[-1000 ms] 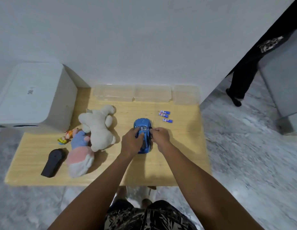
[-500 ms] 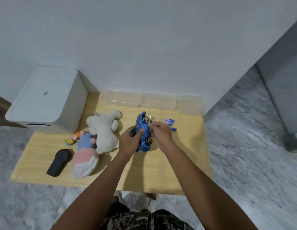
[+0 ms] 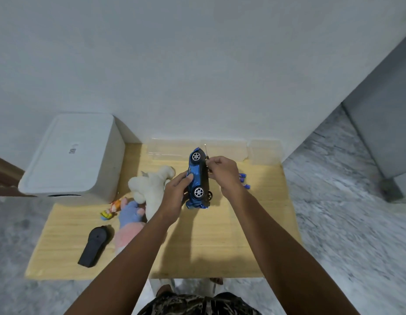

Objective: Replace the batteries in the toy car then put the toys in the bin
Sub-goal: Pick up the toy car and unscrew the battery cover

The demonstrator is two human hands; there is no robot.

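From the head view I count one blue toy car [image 3: 197,178], two plush toys, one black remote [image 3: 94,246], several loose batteries [image 3: 243,178]. My left hand [image 3: 174,194] and right hand [image 3: 222,171] grasp the car, now tipped sideways above the table [image 3: 220,246], lifted higher than before.

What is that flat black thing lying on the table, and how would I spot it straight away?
Start at the light wooden table and go to its near left corner, below the big white lidded bin. There lies a black handheld controller, probably the car's remote, just left of the pink and blue plush toy. It is the only dark, hard, flat thing among soft, pale toys.
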